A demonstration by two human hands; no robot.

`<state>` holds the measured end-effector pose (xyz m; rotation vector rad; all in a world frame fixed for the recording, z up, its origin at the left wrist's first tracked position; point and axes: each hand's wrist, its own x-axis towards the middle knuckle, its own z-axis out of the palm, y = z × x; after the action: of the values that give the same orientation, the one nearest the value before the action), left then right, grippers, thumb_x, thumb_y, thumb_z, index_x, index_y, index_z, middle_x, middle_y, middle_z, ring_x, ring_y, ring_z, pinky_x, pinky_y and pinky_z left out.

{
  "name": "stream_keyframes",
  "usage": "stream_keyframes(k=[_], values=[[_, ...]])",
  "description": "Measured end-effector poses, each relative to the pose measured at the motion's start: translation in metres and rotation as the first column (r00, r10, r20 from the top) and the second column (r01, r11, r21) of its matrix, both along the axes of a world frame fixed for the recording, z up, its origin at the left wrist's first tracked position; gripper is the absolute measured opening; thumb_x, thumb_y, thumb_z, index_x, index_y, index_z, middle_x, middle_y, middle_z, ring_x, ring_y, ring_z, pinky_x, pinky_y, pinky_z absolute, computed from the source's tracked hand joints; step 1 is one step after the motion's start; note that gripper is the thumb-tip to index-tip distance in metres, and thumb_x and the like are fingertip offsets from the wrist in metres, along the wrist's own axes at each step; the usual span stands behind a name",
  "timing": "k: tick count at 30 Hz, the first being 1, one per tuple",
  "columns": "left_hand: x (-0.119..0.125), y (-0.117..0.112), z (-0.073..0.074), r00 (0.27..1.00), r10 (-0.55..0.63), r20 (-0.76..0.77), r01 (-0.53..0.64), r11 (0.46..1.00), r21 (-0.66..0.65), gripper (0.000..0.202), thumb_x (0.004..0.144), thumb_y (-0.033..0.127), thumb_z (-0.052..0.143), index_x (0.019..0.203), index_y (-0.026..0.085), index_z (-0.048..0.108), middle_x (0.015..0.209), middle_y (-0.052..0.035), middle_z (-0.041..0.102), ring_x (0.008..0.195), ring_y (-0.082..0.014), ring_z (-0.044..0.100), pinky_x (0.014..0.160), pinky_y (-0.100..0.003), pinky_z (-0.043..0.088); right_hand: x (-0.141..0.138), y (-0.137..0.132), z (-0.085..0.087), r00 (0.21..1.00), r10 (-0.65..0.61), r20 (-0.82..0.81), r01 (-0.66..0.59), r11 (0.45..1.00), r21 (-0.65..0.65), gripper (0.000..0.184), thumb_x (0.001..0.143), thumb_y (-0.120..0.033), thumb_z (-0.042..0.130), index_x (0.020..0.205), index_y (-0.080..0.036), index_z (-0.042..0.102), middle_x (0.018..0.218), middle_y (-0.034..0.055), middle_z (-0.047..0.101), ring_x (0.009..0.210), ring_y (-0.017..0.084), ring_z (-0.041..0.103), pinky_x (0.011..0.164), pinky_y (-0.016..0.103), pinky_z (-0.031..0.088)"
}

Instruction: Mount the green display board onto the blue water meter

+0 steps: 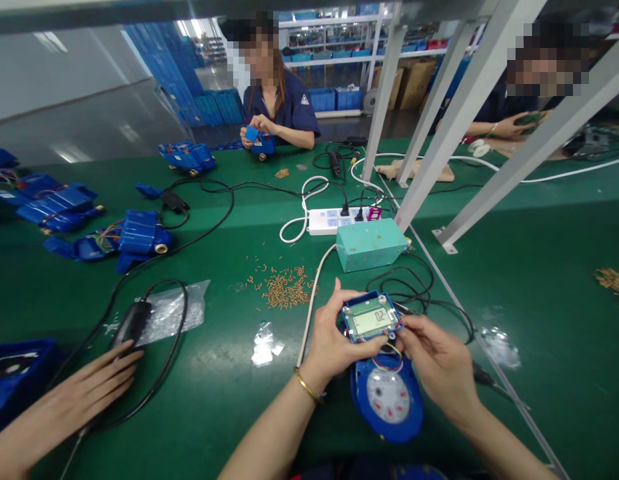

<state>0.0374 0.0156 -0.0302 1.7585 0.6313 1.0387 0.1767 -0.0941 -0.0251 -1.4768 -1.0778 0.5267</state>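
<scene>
My left hand (332,337) grips a blue-framed display module (370,317) with a green circuit board and a lit screen reading about 0.2. Its thumb lies across the lower edge. At the module's right edge, the fingers of my right hand (436,357) are pinched together where a bit of red wire shows; what exactly they hold is hidden. Thin wires (389,363) run from the module down to a round blue water meter (389,400) with a white dial, which rests on the table just below.
A co-worker's hand (102,383) touches a black electric screwdriver (134,323) at left. Loose brass-coloured screws (286,288), a teal box (372,243) and a power strip (322,222) lie ahead. Blue meters (144,237) stand far left; metal posts (439,140) rise at right. Two people work opposite.
</scene>
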Motion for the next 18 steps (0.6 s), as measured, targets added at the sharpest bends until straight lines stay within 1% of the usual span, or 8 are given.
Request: stream_keyframes(k=[3, 4, 7, 9, 12, 13, 15, 18], values=[[0.001, -0.001, -0.002, 1.000, -0.007, 0.004, 0.007, 1.000, -0.017, 0.052, 0.062, 0.027, 0.084, 0.109, 0.020, 0.063, 0.095, 0.0009, 0.074, 0.087, -0.0207, 0.073, 0.128, -0.058, 0.012, -0.003, 0.000, 0.002, 0.999, -0.023, 0.026, 0.023, 1.000, 0.009, 0.009, 0.090, -0.022, 0.063, 0.088, -0.023, 0.073, 0.055, -0.0057, 0.062, 0.043, 0.010, 0.058, 0.043, 0.015, 0.047], [0.002, -0.002, -0.003, 1.000, -0.008, 0.007, 0.008, 1.000, -0.022, 0.053, 0.062, 0.027, 0.084, 0.110, 0.020, 0.063, 0.095, 0.0007, 0.074, 0.088, -0.0209, 0.073, 0.128, -0.058, 0.011, -0.003, 0.000, 0.003, 0.998, -0.038, 0.041, 0.038, 0.999, 0.011, 0.009, 0.089, -0.021, 0.065, 0.088, -0.024, 0.074, 0.057, -0.0054, 0.064, 0.046, 0.010, 0.060, 0.046, 0.015, 0.049], [0.003, -0.003, -0.005, 1.000, -0.016, 0.022, 0.017, 0.999, -0.037, 0.054, 0.063, 0.027, 0.085, 0.112, 0.021, 0.062, 0.099, -0.0006, 0.075, 0.093, -0.0221, 0.073, 0.128, -0.058, 0.007, -0.003, -0.003, 0.000, 0.990, -0.090, 0.111, 0.087, 0.996, 0.031, 0.008, 0.087, -0.022, 0.069, 0.084, -0.026, 0.076, 0.080, -0.0005, 0.073, 0.073, 0.015, 0.069, 0.067, 0.021, 0.056], [0.003, -0.004, -0.006, 0.999, -0.028, 0.031, 0.029, 0.999, -0.036, 0.055, 0.063, 0.027, 0.085, 0.113, 0.021, 0.062, 0.101, -0.0011, 0.075, 0.094, -0.0227, 0.074, 0.128, -0.059, 0.007, -0.002, -0.005, -0.004, 0.979, -0.114, 0.171, 0.106, 0.993, 0.058, 0.008, 0.086, -0.023, 0.070, 0.083, -0.027, 0.076, 0.092, 0.0012, 0.074, 0.088, 0.018, 0.069, 0.079, 0.027, 0.056], [0.002, -0.003, -0.007, 0.997, -0.065, 0.034, 0.064, 0.998, 0.006, 0.057, 0.064, 0.025, 0.085, 0.115, 0.022, 0.061, 0.107, -0.0022, 0.076, 0.097, -0.0233, 0.074, 0.128, -0.059, 0.008, 0.000, -0.008, -0.014, 0.966, -0.132, 0.223, 0.116, 0.990, 0.084, 0.008, 0.087, -0.024, 0.070, 0.085, -0.028, 0.076, 0.093, 0.0005, 0.075, 0.088, 0.020, 0.069, 0.088, 0.035, 0.056], [0.001, -0.003, -0.008, 0.996, -0.086, 0.035, 0.085, 0.996, 0.028, 0.059, 0.064, 0.025, 0.086, 0.116, 0.023, 0.060, 0.111, -0.0027, 0.076, 0.100, -0.0236, 0.074, 0.128, -0.059, 0.009, 0.000, -0.009, -0.017, 0.964, -0.133, 0.229, 0.115, 0.989, 0.091, 0.009, 0.087, -0.023, 0.070, 0.086, -0.028, 0.076, 0.092, -0.0002, 0.075, 0.086, 0.019, 0.070, 0.095, 0.039, 0.053], [-0.001, -0.002, -0.009, 0.990, -0.138, 0.030, 0.136, 0.989, 0.066, 0.062, 0.064, 0.026, 0.086, 0.120, 0.025, 0.059, 0.117, -0.0037, 0.075, 0.104, -0.0242, 0.073, 0.127, -0.060, 0.010, -0.001, -0.012, -0.021, 0.957, -0.120, 0.263, 0.092, 0.989, 0.115, 0.012, 0.088, -0.019, 0.068, 0.089, -0.028, 0.076, 0.088, -0.0018, 0.076, 0.079, 0.018, 0.070, 0.110, 0.049, 0.043], [-0.005, -0.001, -0.011, 0.983, -0.183, 0.009, 0.181, 0.977, 0.114, 0.062, 0.068, 0.029, 0.086, 0.122, 0.026, 0.056, 0.120, -0.0057, 0.074, 0.109, -0.0255, 0.071, 0.126, -0.064, 0.008, -0.003, -0.015, -0.020, 0.943, -0.081, 0.324, 0.037, 0.990, 0.139, 0.021, 0.089, -0.014, 0.065, 0.100, -0.028, 0.076, 0.090, -0.0016, 0.077, 0.075, 0.017, 0.072, 0.119, 0.059, 0.028]])
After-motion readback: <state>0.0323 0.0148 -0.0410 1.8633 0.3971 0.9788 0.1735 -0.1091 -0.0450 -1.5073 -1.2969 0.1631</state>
